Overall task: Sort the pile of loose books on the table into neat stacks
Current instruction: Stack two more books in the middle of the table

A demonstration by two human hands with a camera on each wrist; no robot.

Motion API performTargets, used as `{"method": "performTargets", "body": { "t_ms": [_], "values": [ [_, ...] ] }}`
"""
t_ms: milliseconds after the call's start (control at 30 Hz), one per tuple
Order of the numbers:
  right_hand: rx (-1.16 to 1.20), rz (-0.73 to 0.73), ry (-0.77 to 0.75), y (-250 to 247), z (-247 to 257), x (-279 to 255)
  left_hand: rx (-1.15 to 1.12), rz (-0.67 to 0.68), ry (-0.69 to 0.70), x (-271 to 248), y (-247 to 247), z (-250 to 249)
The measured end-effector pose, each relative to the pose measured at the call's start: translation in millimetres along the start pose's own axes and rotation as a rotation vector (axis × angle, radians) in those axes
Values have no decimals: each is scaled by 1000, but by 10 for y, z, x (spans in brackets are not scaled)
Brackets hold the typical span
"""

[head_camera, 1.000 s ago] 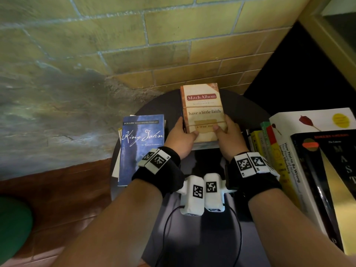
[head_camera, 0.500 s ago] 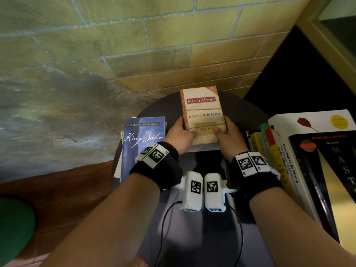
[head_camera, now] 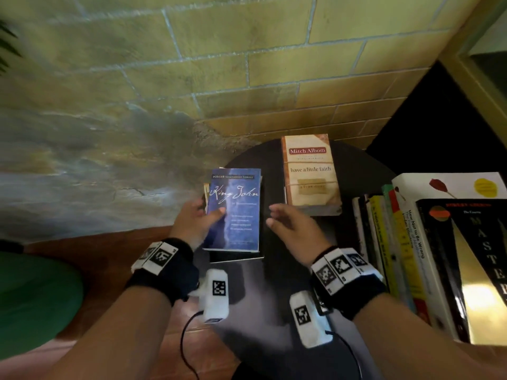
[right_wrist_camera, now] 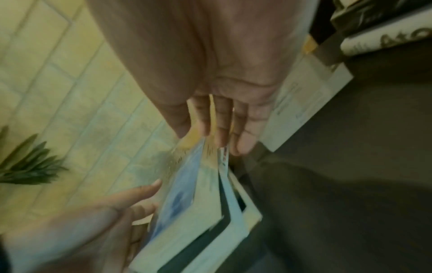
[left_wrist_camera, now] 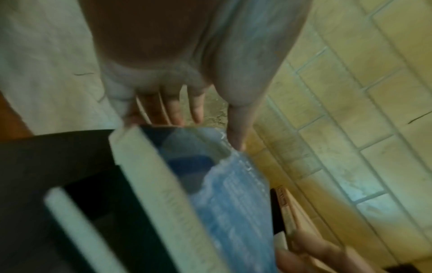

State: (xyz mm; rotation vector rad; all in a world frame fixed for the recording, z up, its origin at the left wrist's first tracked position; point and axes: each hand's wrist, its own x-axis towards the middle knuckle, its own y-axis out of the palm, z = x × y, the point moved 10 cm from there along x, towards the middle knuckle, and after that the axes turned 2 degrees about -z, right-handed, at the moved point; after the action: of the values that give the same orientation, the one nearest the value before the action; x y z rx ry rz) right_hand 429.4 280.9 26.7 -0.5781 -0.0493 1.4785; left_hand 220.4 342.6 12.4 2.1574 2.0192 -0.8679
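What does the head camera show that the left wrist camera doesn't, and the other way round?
Only the head view shows the Mitch Albom book lying apart at the back of the round table, the row of books at right, and the readable King John title. Only the left wrist view shows the left hand's fingers at the book's far edge and the pale page edges from close by. Both show the left hand holding the King John book, and the brick wall.

You have a dark round table (head_camera: 356,165) before you. On it lies a small stack topped by the blue book (head_camera: 236,215), beside it the tan book (head_camera: 311,174), and at right a row of books (head_camera: 384,237)
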Motion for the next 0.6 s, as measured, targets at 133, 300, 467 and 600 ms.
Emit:
{"method": "performTargets", "body": {
  "t_ms": [133,300,467,600],
  "values": [
    [53,183,220,401,-97,49,125,8,-108,-26,10,311],
    [105,215,286,572,-186,144,258,-3,-128,-98,40,326],
    [255,305,300,608,-127,69,55,78,-228,-199,139,420],
    [386,316,305,532,-163,-47,-203,220,-217,-320,296,214]
  ]
}}
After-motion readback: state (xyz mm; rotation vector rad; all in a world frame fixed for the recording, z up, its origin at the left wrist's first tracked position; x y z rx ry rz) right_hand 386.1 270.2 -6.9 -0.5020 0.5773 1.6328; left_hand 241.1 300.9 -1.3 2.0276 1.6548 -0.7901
